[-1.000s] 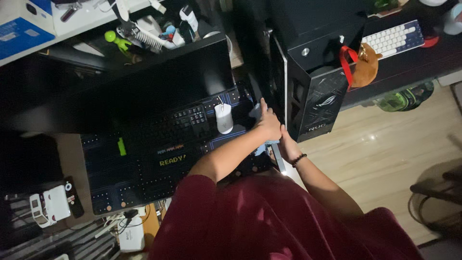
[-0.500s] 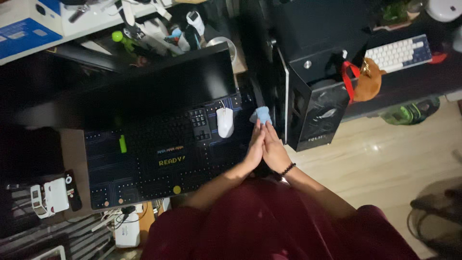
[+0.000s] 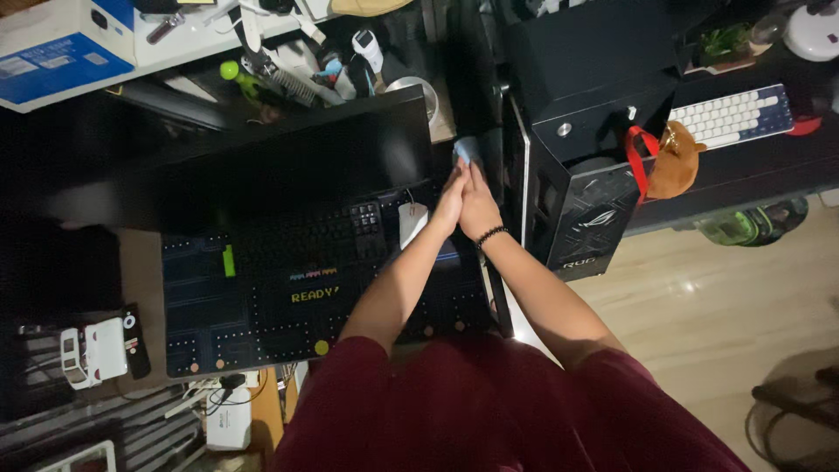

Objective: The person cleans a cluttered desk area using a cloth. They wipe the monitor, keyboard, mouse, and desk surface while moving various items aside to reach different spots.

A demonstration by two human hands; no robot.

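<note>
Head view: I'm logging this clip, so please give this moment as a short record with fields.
left hand: pressed against the right hand, on the cloth
right hand: beaded bracelet on wrist, on the cloth
cloth: small light-blue cloth at the fingertips, beside the black computer tower
nearby: white computer mouse, partly hidden, on the dark patterned desk mat

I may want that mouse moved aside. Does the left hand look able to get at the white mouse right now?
Probably yes. The left hand is pressed against the right hand around a blue cloth, and the white mouse lies just beside its wrist, uncovered.
</note>
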